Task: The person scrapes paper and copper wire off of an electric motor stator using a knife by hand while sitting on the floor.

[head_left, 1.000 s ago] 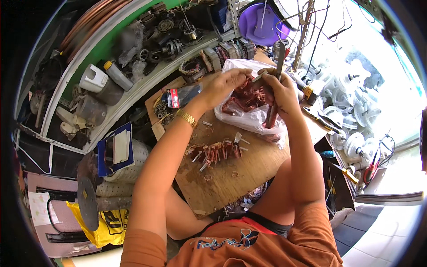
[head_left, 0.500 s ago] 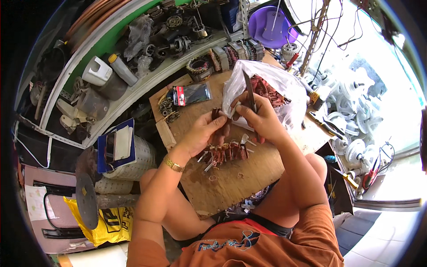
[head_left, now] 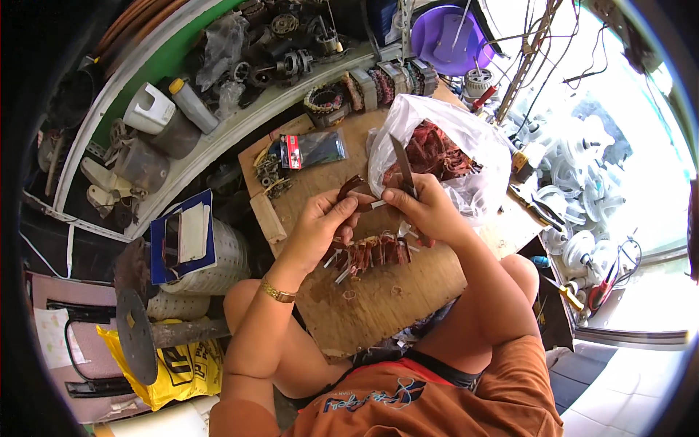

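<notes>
Near the middle of the plywood board [head_left: 382, 302], my left hand [head_left: 331, 222], with a gold watch on the wrist, is closed on a brown copper-coloured piece [head_left: 352, 186]. My right hand [head_left: 422, 211] grips a long, flat, dark blade-like strip [head_left: 400, 156], pointing up, with a small white piece [head_left: 377, 205] at its thumb between both hands. Behind it sits an open white plastic bag [head_left: 488, 204] full of red-brown wire pieces [head_left: 440, 149]. Below my hands lies a row of copper pieces with white sleeves [head_left: 364, 255], partly hidden by my fingers.
A flat plastic pack [head_left: 313, 149] and small metal parts [head_left: 273, 175] lie left. Wound motor cores [head_left: 368, 87] line the back, below a shelf of parts [head_left: 284, 62]. Pliers [head_left: 535, 207] and white plastic parts [head_left: 582, 175] are right; a blue folder [head_left: 164, 258] is left.
Both hands have come down and leftward from the bag's contents to over the board, taking the strip along, exposing the wire pieces in the bag; the left hand now holds a brown piece.
</notes>
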Action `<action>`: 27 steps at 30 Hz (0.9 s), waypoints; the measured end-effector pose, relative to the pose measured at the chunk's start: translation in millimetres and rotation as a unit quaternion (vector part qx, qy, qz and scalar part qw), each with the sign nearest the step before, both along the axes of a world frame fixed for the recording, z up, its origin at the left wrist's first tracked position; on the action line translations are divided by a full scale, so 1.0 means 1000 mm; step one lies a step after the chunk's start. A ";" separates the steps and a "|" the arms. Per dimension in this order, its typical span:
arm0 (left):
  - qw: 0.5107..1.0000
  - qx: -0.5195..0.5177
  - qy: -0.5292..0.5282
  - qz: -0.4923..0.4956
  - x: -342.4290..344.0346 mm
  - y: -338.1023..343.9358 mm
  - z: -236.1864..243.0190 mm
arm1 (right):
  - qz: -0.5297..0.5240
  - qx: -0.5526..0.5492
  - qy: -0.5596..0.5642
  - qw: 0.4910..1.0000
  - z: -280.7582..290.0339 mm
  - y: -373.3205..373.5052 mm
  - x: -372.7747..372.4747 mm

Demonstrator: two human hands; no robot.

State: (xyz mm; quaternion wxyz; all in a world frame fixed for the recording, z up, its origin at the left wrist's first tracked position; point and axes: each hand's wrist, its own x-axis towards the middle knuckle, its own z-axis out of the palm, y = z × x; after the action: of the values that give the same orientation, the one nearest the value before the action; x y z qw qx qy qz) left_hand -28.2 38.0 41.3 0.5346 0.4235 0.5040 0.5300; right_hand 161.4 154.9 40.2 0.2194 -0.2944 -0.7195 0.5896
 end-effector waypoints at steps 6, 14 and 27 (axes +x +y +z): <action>0.998 -0.013 -0.064 -0.007 0.006 -0.006 -0.003 | 0.073 -0.134 0.147 0.977 -0.017 0.005 -0.001; 0.985 0.061 -0.164 0.001 0.009 -0.003 -0.025 | 0.106 -0.343 0.237 0.903 -0.024 -0.009 -0.014; 0.992 0.063 0.049 0.100 0.015 0.001 -0.028 | -0.096 0.139 0.162 0.972 -0.031 -0.008 -0.017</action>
State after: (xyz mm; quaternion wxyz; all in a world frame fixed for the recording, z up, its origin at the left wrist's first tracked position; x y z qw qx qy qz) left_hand -13.0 39.3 13.4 0.4258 0.4289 0.5354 0.5900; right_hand 144.8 147.1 9.2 0.4275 -0.2296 -0.7178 0.4993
